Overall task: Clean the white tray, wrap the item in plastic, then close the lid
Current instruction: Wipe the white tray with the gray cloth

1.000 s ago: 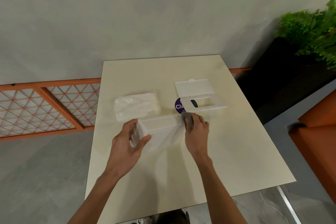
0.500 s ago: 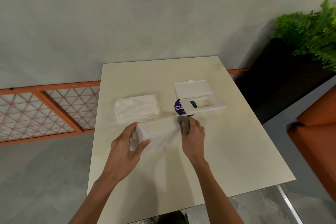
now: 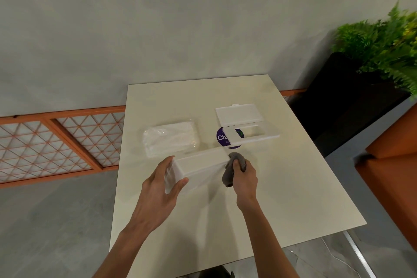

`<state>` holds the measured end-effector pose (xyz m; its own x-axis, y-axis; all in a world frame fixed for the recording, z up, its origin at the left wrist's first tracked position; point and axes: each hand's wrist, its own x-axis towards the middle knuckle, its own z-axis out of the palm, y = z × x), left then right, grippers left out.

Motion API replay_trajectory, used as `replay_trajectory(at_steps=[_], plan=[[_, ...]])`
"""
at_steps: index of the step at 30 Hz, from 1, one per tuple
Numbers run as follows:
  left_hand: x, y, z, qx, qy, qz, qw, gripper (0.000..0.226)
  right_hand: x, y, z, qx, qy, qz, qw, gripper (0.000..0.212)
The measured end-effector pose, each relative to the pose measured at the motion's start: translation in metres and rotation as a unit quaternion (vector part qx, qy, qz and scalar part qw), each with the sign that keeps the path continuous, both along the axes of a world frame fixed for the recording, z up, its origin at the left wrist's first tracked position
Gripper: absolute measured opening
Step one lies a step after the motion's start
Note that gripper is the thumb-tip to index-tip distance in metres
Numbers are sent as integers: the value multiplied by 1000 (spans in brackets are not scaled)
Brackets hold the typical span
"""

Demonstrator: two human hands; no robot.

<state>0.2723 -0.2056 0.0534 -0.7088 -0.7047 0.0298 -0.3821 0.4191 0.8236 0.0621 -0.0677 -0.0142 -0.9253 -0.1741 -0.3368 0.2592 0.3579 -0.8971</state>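
A long white tray (image 3: 198, 163) lies across the middle of the cream table (image 3: 282, 198). My left hand (image 3: 161, 181) grips its left end, thumb on the near side and fingers on the far side. At the tray's right end my right hand (image 3: 244, 175) holds a crumpled grey cloth (image 3: 232, 168) against it. Beyond the tray on the left lies a white pack wrapped in clear plastic (image 3: 170, 137). A white lid (image 3: 247, 124) with its hinged flap open rests to the right, over a purple round label (image 3: 224, 140).
The table's left edge drops to a grey floor with an orange lattice panel (image 3: 56, 142). A black planter (image 3: 352, 97) with a green plant (image 3: 383, 43) stands at the right, with an orange seat (image 3: 397, 160) beside it. Bare tabletop lies near me.
My right hand has drawn back slightly toward me at the tray's right end, and more of the grey cloth shows. The left hand keeps its grip on the tray.
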Motion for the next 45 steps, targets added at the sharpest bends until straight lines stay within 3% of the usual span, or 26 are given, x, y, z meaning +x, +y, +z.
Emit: replay_trajectory(at_steps=[5,9,16,26,30,35,41,45], plan=[[-1,-1,-9,44,3,42,998,66,27,-1,-14,28,-4,11,1000,10],[-7,5,-9,60,-9,65,996,67,64,-8,-23,72,47,50,995,17],[-14,1,-12,51,-15,102,993,65,115,-15,-12,22,140,113,983,30],[-11,-10,-3,24,21,109,994,66,130,8,8,-42,231,254,938,8],[2,-9,-4,15,45,57,997,68,91,22,5,-62,100,95,989,19],[9,4,-10,18,32,-29,999,66,30,34,7,-87,13,-83,993,13],[3,13,-20,19,33,-85,996,66,-21,42,0,-192,-108,-67,973,13],[1,24,-21,96,71,-95,988,67,-27,51,1,-230,-144,-6,962,20]])
